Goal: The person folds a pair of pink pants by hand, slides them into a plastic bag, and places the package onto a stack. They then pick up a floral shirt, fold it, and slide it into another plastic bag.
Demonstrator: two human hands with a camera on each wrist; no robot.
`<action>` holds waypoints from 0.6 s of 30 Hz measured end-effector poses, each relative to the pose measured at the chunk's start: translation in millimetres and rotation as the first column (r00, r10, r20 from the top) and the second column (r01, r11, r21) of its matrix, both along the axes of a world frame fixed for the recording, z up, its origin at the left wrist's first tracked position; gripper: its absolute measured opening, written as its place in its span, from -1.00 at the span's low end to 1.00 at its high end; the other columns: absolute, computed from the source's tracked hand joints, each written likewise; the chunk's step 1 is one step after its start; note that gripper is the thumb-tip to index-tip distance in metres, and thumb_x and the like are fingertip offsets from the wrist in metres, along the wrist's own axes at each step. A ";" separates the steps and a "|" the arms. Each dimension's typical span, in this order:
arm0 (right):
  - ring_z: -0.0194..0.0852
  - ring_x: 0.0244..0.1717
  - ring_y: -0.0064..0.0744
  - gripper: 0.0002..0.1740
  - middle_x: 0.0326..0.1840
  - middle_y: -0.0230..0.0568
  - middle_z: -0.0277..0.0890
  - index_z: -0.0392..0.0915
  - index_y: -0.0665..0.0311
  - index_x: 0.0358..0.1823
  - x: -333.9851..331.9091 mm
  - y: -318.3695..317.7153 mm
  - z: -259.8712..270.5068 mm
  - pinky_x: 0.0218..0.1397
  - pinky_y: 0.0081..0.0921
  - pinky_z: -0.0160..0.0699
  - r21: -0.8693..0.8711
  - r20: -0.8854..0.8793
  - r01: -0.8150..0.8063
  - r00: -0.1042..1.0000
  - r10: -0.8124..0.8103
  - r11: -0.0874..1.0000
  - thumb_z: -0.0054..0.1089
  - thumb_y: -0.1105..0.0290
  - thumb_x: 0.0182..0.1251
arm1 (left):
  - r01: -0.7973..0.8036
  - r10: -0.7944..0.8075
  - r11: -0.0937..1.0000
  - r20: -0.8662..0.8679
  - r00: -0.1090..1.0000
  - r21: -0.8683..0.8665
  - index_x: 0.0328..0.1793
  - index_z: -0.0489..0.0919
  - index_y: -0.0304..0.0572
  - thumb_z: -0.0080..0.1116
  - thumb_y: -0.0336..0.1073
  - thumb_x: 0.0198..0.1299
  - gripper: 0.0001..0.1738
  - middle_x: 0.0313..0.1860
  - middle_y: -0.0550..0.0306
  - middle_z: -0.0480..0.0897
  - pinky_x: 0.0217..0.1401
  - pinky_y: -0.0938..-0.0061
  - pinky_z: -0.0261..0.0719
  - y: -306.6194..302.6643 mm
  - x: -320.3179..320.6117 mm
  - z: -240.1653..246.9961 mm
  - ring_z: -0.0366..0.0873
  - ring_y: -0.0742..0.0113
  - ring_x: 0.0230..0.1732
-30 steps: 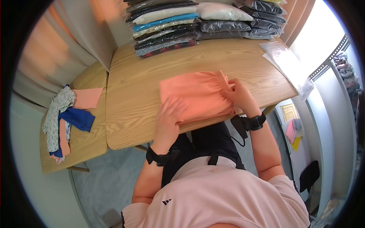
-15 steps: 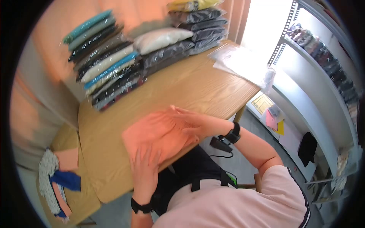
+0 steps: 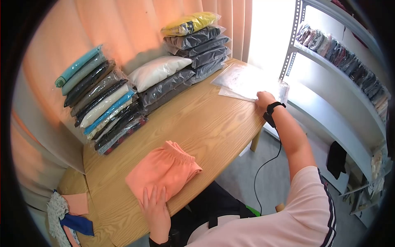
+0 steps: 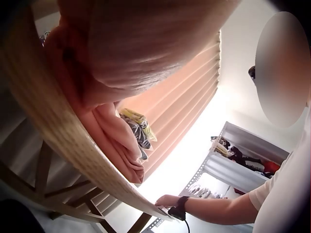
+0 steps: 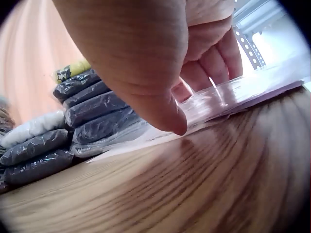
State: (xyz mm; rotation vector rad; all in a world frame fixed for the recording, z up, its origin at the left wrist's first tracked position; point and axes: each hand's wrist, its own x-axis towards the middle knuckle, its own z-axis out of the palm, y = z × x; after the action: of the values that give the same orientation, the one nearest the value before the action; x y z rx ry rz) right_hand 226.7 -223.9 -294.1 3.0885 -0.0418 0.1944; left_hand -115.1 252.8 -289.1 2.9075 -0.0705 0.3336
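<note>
Folded peach pants with a gathered elastic waistband lie near the front edge of the wooden table. My left hand rests on their near left corner, its fingers straight and spread. Over at the table's right end, my right hand is at a stack of clear plastic bags. In the right wrist view, the thumb of that hand lies at the near edge of a clear bag and the curled fingers reach across it, pinching it. The pants also show beneath the left hand in the left wrist view.
Bagged clothes stand at the back in a tall left stack, a low pile under a white bag and a right stack topped with yellow. More clothes lie on the side table. A metal shelf stands at right.
The right hand has left the waistband and moved right to the plastic bags. The left hand has stayed on the pants. The head view has turned toward the right.
</note>
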 end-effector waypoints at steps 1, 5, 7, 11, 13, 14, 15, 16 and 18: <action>0.61 -0.15 -0.02 -0.79 -0.27 0.04 0.63 0.64 0.29 -0.32 0.1 0.4 -1.9 -0.09 -0.29 0.58 0.024 0.035 0.004 0.999 -0.004 1.000 0.12 0.39 0.05 | -0.001 0.001 1.000 -0.008 1.000 0.002 0.29 0.44 -0.04 -0.01 -0.45 0.19 -0.51 0.33 0.07 0.35 0.43 -0.14 -0.12 0.9 1.2 -1.2 0.07 -0.13 0.45; 0.61 -0.28 -0.08 -0.90 -0.35 0.01 0.61 0.64 0.21 -0.43 3.7 -13.7 1.6 -0.19 -0.30 0.55 0.272 0.069 0.004 0.997 -0.024 0.962 0.21 0.44 -0.02 | 0.019 -0.019 1.000 -0.033 0.999 0.002 0.30 0.44 -0.03 -0.02 -0.43 0.19 -0.50 0.36 0.06 0.33 0.45 -0.14 -0.17 4.4 3.3 -1.6 0.04 -0.10 0.47; 0.60 -0.34 -0.10 -0.91 -0.41 -0.03 0.61 0.65 0.23 -0.47 1.7 -11.8 2.2 -0.21 -0.33 0.56 0.307 0.100 0.030 0.993 -0.063 0.951 0.22 0.42 -0.04 | 0.027 -0.027 1.000 -0.032 0.999 -0.010 0.30 0.44 -0.03 -0.01 -0.43 0.19 -0.50 0.37 0.06 0.33 0.45 -0.14 -0.18 3.3 5.4 1.2 0.03 -0.09 0.47; 0.60 -0.43 -0.15 -0.89 -0.49 -0.07 0.61 0.66 0.26 -0.50 -1.3 -6.1 1.6 -0.25 -0.38 0.57 0.347 0.164 0.053 0.979 -0.117 0.936 0.28 0.38 -0.07 | 0.003 -0.004 0.999 -0.046 0.999 -0.033 0.30 0.44 -0.04 -0.02 -0.45 0.18 -0.49 0.38 0.06 0.32 0.46 -0.13 -0.20 0.2 6.3 4.2 0.02 -0.08 0.48; 0.60 -0.45 -0.19 -0.87 -0.49 -0.08 0.62 0.67 0.27 -0.49 1.1 -8.9 1.2 -0.27 -0.40 0.56 0.383 0.153 0.047 0.982 -0.113 0.923 0.30 0.37 -0.07 | -0.002 0.000 0.999 -0.046 0.999 -0.041 0.30 0.44 -0.04 -0.02 -0.45 0.18 -0.49 0.38 0.06 0.32 0.46 -0.12 -0.20 -0.7 5.6 4.3 0.01 -0.08 0.49; 0.60 -0.46 -0.23 -0.85 -0.50 -0.10 0.62 0.67 0.28 -0.48 1.9 -10.6 1.2 -0.28 -0.42 0.56 0.419 0.141 0.045 0.983 -0.114 0.907 0.31 0.35 -0.07 | 0.002 -0.003 0.999 -0.024 1.000 -0.037 0.30 0.45 0.00 0.00 -0.45 0.16 -0.48 0.35 0.06 0.34 0.44 -0.17 -0.16 -0.2 5.9 3.4 0.04 -0.11 0.47; 0.60 -0.46 -0.23 -0.85 -0.50 -0.10 0.62 0.67 0.28 -0.48 4.9 -13.6 0.0 -0.28 -0.42 0.56 0.420 0.140 0.047 0.983 -0.115 0.906 0.31 0.35 -0.07 | 0.007 -0.007 0.999 -0.002 1.000 -0.034 0.29 0.46 0.04 0.02 -0.46 0.14 -0.47 0.33 0.06 0.36 0.41 -0.21 -0.12 0.2 6.1 2.9 0.06 -0.13 0.46; 0.59 -0.47 -0.29 -0.83 -0.50 -0.12 0.63 0.67 0.32 -0.48 8.3 -16.3 -0.6 -0.30 -0.44 0.55 0.519 0.093 0.065 0.987 -0.132 0.852 0.32 0.35 -0.07 | 0.009 -0.010 0.999 -0.002 1.000 -0.034 0.29 0.46 0.04 0.02 -0.46 0.14 -0.47 0.33 0.06 0.36 0.41 -0.21 -0.12 0.7 5.9 2.6 0.06 -0.13 0.46; 0.59 -0.47 -0.35 -0.80 -0.50 -0.14 0.63 0.67 0.35 -0.47 14.0 -22.1 -1.4 -0.33 -0.47 0.55 0.609 0.047 0.086 0.988 -0.144 0.788 0.34 0.35 -0.07 | 0.011 -0.011 0.999 -0.001 1.000 -0.034 0.29 0.45 0.04 0.02 -0.45 0.15 -0.47 0.33 0.06 0.36 0.41 -0.22 -0.12 1.3 5.8 2.5 0.07 -0.13 0.46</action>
State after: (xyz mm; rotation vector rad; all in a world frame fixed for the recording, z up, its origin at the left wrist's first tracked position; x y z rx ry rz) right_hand 240.7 -246.1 -295.5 3.6988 -0.3702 0.3865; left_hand -109.3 254.1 -286.6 2.8728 -0.0801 0.3287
